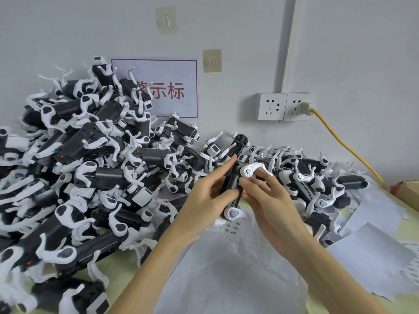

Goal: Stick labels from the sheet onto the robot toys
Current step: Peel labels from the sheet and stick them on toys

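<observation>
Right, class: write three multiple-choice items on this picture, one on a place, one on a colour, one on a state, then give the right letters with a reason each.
1. Where is the largest pile of robot toys?
A. left of the hands
B. on the floor
C. in a box

2. What colour is the cable plugged into the wall socket?
A. blue
B. yellow
C. black

3. How is the held robot toy kept?
A. lying untouched
B. held by one hand only
C. held between both hands

Answers: A, the heap rises against the wall on the left; B, the cable is yellow; C, the left hand and the right hand both have fingers on the toy.
</observation>
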Motion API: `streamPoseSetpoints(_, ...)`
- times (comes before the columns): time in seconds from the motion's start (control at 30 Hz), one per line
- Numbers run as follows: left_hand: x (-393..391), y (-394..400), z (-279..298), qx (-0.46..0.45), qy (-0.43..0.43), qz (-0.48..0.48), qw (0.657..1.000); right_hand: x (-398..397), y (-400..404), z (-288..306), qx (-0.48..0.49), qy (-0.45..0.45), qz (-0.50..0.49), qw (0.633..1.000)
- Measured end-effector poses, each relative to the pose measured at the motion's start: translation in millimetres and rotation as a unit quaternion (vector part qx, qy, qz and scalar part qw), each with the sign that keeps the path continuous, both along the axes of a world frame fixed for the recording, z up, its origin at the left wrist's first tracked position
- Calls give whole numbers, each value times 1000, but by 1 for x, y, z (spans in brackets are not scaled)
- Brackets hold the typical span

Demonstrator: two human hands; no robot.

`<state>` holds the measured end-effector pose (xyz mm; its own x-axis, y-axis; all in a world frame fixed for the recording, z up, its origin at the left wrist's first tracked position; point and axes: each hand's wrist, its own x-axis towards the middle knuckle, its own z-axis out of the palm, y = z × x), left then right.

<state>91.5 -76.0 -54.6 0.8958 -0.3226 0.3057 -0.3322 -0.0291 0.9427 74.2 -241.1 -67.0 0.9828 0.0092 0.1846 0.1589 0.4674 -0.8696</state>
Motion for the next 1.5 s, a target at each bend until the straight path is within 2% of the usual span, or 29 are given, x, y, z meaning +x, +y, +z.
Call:
streamPoseSetpoints(0.2,4,2,-4,15,6,-5,1000,1,-4,-5,-17,9,39,999)
streamPoseSetpoints(0.4,4,3,-3,16,-4,-18,1000,2,0,-5,-6,10,12,1000)
streamPoseSetpoints(0.57,3,4,-3,27,-11,-21,999,2,-5,-4,8,15,46,999)
streamPoseSetpoints(0.8,5,6,-6,38,-47,-13,998,4,-3,-7,2,5,21,1000)
streamPoseSetpoints(1.0,6,6,-7,51,-57,-15,997,6,-6,-10,10,1,51,999)
streamPoseSetpoints(1.3,7,12,-1,47,-72,-2,996,8,-15,-1,-57,-47,67,995)
streamPoseSetpoints(1.37,8,15,-2,56,-64,19,996,7,-21,7,-60,-44,42,996)
streamPoseSetpoints(1.43,8,18,-4,84,-63,30,994,4,-26,12,-156,-62,-49,985)
streamPoseSetpoints(1.5,8,20,-4,105,-60,17,993,3,-31,14,-318,-121,-112,934)
